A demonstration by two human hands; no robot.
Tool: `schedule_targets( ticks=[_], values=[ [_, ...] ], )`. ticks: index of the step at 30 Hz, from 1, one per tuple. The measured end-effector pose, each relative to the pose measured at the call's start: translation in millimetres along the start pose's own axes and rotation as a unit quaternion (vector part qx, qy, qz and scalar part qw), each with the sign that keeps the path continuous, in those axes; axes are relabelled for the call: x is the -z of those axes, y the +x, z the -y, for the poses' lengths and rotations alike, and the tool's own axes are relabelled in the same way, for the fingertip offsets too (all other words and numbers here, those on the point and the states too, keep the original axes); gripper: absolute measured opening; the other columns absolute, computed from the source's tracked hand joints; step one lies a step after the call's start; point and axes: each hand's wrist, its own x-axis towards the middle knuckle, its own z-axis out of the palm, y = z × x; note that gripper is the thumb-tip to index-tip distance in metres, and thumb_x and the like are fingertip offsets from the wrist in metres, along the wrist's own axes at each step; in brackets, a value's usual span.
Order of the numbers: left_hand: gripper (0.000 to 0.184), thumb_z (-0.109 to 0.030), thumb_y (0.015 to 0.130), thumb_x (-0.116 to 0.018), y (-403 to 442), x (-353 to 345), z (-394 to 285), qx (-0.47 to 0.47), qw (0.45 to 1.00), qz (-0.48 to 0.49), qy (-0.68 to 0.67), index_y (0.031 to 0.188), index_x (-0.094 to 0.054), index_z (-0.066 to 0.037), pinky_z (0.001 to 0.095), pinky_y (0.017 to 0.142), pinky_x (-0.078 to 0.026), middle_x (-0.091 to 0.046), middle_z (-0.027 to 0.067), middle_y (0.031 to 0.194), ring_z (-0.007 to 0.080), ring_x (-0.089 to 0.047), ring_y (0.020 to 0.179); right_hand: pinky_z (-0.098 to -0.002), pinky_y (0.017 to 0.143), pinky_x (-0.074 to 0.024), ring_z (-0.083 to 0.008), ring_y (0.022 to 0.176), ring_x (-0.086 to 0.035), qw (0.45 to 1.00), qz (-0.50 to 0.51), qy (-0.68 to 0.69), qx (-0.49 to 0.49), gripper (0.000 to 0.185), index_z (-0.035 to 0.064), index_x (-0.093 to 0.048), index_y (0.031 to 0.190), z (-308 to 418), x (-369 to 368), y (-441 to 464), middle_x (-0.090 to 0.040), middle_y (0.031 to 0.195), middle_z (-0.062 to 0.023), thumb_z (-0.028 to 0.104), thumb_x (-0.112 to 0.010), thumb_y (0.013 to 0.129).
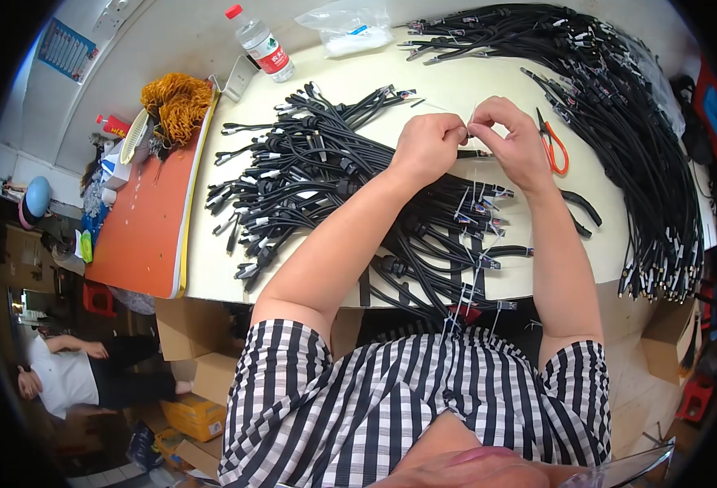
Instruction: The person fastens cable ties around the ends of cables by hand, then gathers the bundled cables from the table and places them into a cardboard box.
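My left hand point(428, 150) and my right hand point(511, 143) meet above the far side of a pile of black cables point(326, 159), their fingertips pinched close together. A thin white cable tie point(437, 106) sticks out by the left fingertips, and both hands seem to pinch it; the exact grip is hidden by the fingers. Below the hands, cable ends point(476, 207) carry more thin white ties and small printed labels. Orange-handled cutters point(553, 146) lie just right of my right hand. A black curved tool handle point(582, 208) rests nearer the right forearm.
A large bundle of black cables point(619, 138) covers the table's right side. At the back stand a water bottle point(265, 47) and a clear plastic bag point(349, 31). An orange board point(148, 207) with orange cords point(178, 110) lies left. Another person point(74, 370) is at lower left.
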Motion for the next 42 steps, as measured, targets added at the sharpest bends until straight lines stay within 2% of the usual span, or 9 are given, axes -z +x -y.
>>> schedule_targets(
  ticks=[3, 7, 9, 27, 30, 32, 35, 40, 42],
  values=[
    [0.017, -0.014, 0.088, -0.056, -1, -1, 1, -0.021, 1.000, -0.010, 0.010, 0.083, -0.068, -0.002, 0.0355, 0.063, -0.048, -0.066, 0.0144, 0.075, 0.0290, -0.062, 0.066, -0.0260, 0.076, -0.0428, -0.0105, 0.079, -0.054, 0.995, -0.006, 0.065, -0.076, 0.007, -0.0003, -0.060, 0.081, -3, -4, -1, -0.059, 0.078, -0.0013, 0.004, -0.066, 0.082],
    [0.014, -0.011, 0.085, -0.057, -2, -2, 1, -0.037, 0.998, -0.020, 0.036, 0.083, -0.068, -0.002, 0.0359, 0.064, -0.049, -0.067, 0.0151, 0.076, 0.0307, -0.064, 0.069, -0.0243, 0.073, -0.0433, -0.0075, 0.074, -0.053, 0.992, 0.000, 0.078, -0.099, 0.007, 0.0004, -0.060, 0.082, -7, -5, -1, -0.058, 0.075, 0.0007, 0.006, -0.064, 0.084],
    [0.013, -0.010, 0.084, -0.057, -2, -3, 1, -0.048, 0.998, -0.025, 0.041, 0.083, -0.068, -0.002, 0.0363, 0.065, -0.049, -0.067, 0.0153, 0.076, 0.0313, -0.064, 0.070, -0.0223, 0.062, -0.0418, -0.0067, 0.068, -0.052, 0.986, -0.020, 0.121, -0.116, 0.009, -0.0002, -0.061, 0.081, -12, -9, -2, -0.060, 0.071, 0.0000, 0.007, -0.063, 0.085],
    [0.009, -0.005, 0.083, -0.056, -6, -6, -1, -0.156, 0.984, -0.054, 0.073, 0.080, -0.064, 0.000, 0.0392, 0.065, -0.049, -0.064, 0.0159, 0.078, 0.0350, -0.062, 0.073, -0.0201, 0.060, -0.0418, -0.0054, 0.064, -0.051, 0.962, -0.069, 0.208, -0.161, 0.007, 0.0013, -0.062, 0.080, -21, -18, -6, -0.060, 0.071, 0.0010, 0.006, -0.064, 0.085],
    [0.011, -0.008, 0.085, -0.057, -3, -6, 2, -0.145, 0.988, -0.034, 0.045, 0.083, -0.064, 0.000, 0.0363, 0.062, -0.048, -0.063, 0.0146, 0.074, 0.0287, -0.061, 0.066, -0.0204, 0.061, -0.0420, -0.0054, 0.065, -0.051, 0.953, -0.064, 0.251, -0.154, 0.007, 0.0021, -0.061, 0.081, -14, -16, -4, -0.059, 0.072, 0.0014, 0.007, -0.064, 0.085],
    [0.015, -0.014, 0.090, -0.058, -2, -6, 2, -0.055, 0.996, 0.012, -0.070, 0.090, -0.066, -0.001, 0.0306, 0.060, -0.045, -0.062, 0.0084, 0.071, 0.0173, -0.057, 0.063, -0.0203, 0.062, -0.0421, -0.0054, 0.066, -0.052, 0.956, -0.063, 0.247, -0.145, 0.007, 0.0021, -0.061, 0.081, -16, -15, -2, -0.059, 0.072, 0.0016, 0.007, -0.064, 0.086],
    [0.020, -0.018, 0.093, -0.058, 0, -3, -2, 0.014, 0.986, 0.029, -0.163, 0.099, -0.067, -0.002, 0.0259, 0.059, -0.042, -0.061, 0.0023, 0.071, 0.0090, -0.051, 0.065, -0.0203, 0.064, -0.0420, -0.0053, 0.068, -0.052, 0.956, -0.062, 0.251, -0.138, 0.008, 0.0023, -0.060, 0.081, -18, -14, -1, -0.058, 0.073, 0.0021, 0.008, -0.063, 0.087],
    [0.022, -0.020, 0.093, -0.060, 0, -3, 0, 0.041, 0.987, 0.075, -0.134, 0.092, -0.070, -0.001, 0.0251, 0.058, -0.042, -0.061, 0.0008, 0.067, 0.0073, -0.051, 0.063, -0.0206, 0.064, -0.0407, -0.0049, 0.068, -0.050, 0.946, -0.044, 0.271, -0.174, 0.009, 0.0027, -0.060, 0.080, -13, -14, -2, -0.057, 0.073, 0.0027, 0.008, -0.062, 0.087],
    [0.021, -0.020, 0.091, -0.061, -1, -4, -2, 0.029, 0.992, 0.066, -0.101, 0.087, -0.070, -0.001, 0.0277, 0.059, -0.043, -0.063, 0.0024, 0.067, 0.0098, -0.054, 0.063, -0.0208, 0.062, -0.0393, -0.0047, 0.066, -0.048, 0.961, -0.064, 0.228, -0.142, 0.009, 0.0024, -0.060, 0.079, -22, -17, -3, -0.057, 0.072, 0.0027, 0.007, -0.063, 0.086]
  ],
)
